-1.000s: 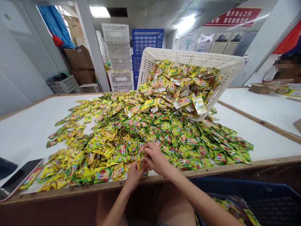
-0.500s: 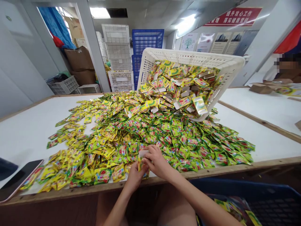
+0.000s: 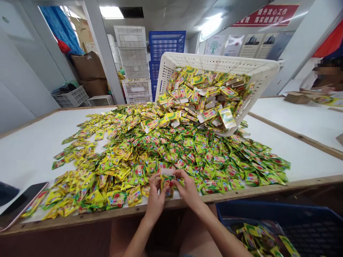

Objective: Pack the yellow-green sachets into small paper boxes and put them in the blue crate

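Note:
In front of me, just above the table's near edge, I hold a small yellow carton (image 3: 162, 182) with its white flap (image 3: 167, 172) standing up. My left hand (image 3: 155, 198) grips it from the left, thumb on the front. A green packet with a red fruit print (image 3: 168, 181) lies at the carton's opening. My right hand (image 3: 189, 191) pinches that packet's right side, its fingers close to the flap. How deep the packet sits in the carton is hidden. Around both hands spreads a heap of yellow packets (image 3: 115, 167) and green packets (image 3: 209, 171).
A tilted white basket (image 3: 264, 71) spills small yellow cartons (image 3: 174, 116) onto the heap. A phone (image 3: 24, 203) rests at the table's left edge. Below right is a blue crate (image 3: 308, 217) with filled cartons or packets in it. Another person (image 3: 328, 75) is at the far right.
The carton has turned from edge-on to face me, and the green packet now shows at its opening. My right hand has shifted right and down from over the flap to the packet's side.

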Action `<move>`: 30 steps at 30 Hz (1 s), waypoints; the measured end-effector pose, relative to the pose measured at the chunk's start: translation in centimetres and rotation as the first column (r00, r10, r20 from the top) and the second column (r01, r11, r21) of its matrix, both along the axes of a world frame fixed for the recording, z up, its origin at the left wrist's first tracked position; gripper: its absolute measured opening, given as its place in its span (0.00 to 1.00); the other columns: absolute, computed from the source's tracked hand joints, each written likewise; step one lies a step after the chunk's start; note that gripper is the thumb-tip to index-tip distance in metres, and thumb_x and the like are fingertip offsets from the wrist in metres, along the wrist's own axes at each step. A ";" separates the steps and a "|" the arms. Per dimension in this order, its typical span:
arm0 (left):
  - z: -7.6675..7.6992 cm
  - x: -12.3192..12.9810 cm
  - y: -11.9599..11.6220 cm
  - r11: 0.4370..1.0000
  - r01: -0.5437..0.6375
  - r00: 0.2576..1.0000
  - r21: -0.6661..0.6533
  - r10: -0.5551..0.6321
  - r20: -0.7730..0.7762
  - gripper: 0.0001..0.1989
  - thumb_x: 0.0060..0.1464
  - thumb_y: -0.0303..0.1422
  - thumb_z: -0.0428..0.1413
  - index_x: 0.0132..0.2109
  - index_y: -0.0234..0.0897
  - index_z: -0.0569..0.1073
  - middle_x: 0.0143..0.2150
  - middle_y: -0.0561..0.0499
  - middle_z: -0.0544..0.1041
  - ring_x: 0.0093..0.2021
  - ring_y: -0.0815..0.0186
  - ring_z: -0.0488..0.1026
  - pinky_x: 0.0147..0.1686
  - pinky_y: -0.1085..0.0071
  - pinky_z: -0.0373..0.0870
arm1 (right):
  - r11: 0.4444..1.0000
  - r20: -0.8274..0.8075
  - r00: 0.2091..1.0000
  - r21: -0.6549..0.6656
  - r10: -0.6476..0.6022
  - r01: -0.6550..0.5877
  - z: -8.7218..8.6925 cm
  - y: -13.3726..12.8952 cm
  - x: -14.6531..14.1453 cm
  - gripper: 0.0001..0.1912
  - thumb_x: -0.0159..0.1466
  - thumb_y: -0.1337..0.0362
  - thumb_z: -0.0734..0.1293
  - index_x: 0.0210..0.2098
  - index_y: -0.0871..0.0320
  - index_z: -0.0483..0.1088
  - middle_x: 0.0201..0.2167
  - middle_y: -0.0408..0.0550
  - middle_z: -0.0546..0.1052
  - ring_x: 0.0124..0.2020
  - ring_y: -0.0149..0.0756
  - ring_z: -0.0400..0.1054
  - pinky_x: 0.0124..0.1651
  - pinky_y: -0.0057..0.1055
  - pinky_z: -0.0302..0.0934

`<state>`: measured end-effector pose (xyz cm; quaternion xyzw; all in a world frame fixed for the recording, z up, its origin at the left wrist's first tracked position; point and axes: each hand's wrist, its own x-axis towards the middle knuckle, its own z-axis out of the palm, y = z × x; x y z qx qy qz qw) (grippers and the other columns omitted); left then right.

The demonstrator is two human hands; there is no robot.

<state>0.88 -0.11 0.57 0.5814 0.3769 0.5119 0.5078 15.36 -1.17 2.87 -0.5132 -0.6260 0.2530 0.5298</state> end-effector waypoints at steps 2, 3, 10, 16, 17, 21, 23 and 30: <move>-0.3 0.0 0.0 1.000 0.014 0.998 0.019 -0.012 -0.058 0.19 0.54 0.34 0.53 0.52 0.41 0.58 0.45 0.47 0.71 0.45 0.63 0.71 0.45 0.66 0.65 | 1.000 0.011 1.000 -0.018 0.016 -0.016 -0.2 0.0 0.3 0.06 0.59 0.66 0.63 0.36 0.57 0.69 0.33 0.47 0.74 0.36 0.36 0.68 0.40 0.31 0.61; -0.5 -0.1 0.1 0.999 0.029 0.996 0.015 -0.028 -0.084 0.18 0.53 0.34 0.53 0.51 0.40 0.60 0.44 0.47 0.72 0.43 0.62 0.71 0.44 0.67 0.66 | 0.999 0.001 1.000 -0.023 0.023 -0.023 -0.3 0.0 0.3 0.05 0.59 0.65 0.63 0.35 0.57 0.70 0.32 0.47 0.74 0.35 0.37 0.68 0.40 0.31 0.61; -0.3 -1.9 0.8 0.993 -0.048 0.965 0.107 0.074 -0.250 0.08 0.52 0.35 0.53 0.40 0.38 0.70 0.40 0.48 0.74 0.44 0.60 0.71 0.46 0.65 0.65 | 0.988 -0.072 0.986 0.015 0.153 -0.152 -0.5 0.5 -0.7 0.11 0.63 0.64 0.59 0.36 0.56 0.73 0.35 0.48 0.74 0.40 0.36 0.68 0.44 0.32 0.61; 0.1 -2.3 1.0 0.982 -0.134 0.979 0.131 0.151 -0.135 0.16 0.52 0.31 0.53 0.50 0.39 0.65 0.46 0.46 0.73 0.48 0.61 0.70 0.48 0.64 0.66 | 0.994 -0.100 0.989 0.004 0.108 -0.108 -1.2 1.2 -1.4 0.08 0.62 0.64 0.61 0.36 0.57 0.71 0.33 0.47 0.75 0.36 0.35 0.68 0.41 0.30 0.62; 0.2 -2.3 1.0 0.983 -0.124 0.980 0.134 0.142 -0.137 0.16 0.53 0.31 0.53 0.50 0.40 0.66 0.46 0.46 0.73 0.48 0.62 0.71 0.48 0.64 0.66 | 0.996 -0.124 0.989 0.007 0.084 -0.084 -1.3 1.2 -1.4 0.08 0.62 0.65 0.61 0.39 0.56 0.70 0.33 0.47 0.74 0.36 0.35 0.68 0.40 0.30 0.63; 1.1 -2.4 1.0 0.973 -0.033 0.969 0.229 0.087 -0.232 0.08 0.52 0.30 0.53 0.40 0.38 0.74 0.43 0.47 0.75 0.47 0.60 0.70 0.49 0.64 0.64 | 0.995 -0.106 0.990 0.055 0.088 -0.082 -1.1 0.5 -1.6 0.09 0.62 0.66 0.60 0.41 0.55 0.69 0.37 0.47 0.74 0.40 0.35 0.68 0.44 0.31 0.62; 1.6 -2.4 0.9 0.970 -0.032 0.971 0.242 0.088 -0.221 0.07 0.52 0.30 0.54 0.38 0.37 0.74 0.41 0.46 0.75 0.46 0.60 0.70 0.48 0.65 0.65 | 0.991 -0.057 0.991 0.067 0.118 -0.114 -0.9 0.2 -1.7 0.07 0.61 0.66 0.62 0.37 0.55 0.71 0.38 0.47 0.74 0.42 0.36 0.67 0.46 0.31 0.61; 1.7 -2.1 0.5 0.986 -0.071 0.981 0.151 0.096 -0.166 0.07 0.51 0.32 0.54 0.38 0.37 0.73 0.40 0.47 0.75 0.43 0.61 0.71 0.44 0.67 0.67 | 0.998 -0.051 0.998 0.040 0.044 -0.042 -0.7 -0.4 -2.4 0.06 0.61 0.65 0.62 0.37 0.57 0.70 0.35 0.46 0.74 0.37 0.34 0.68 0.40 0.28 0.61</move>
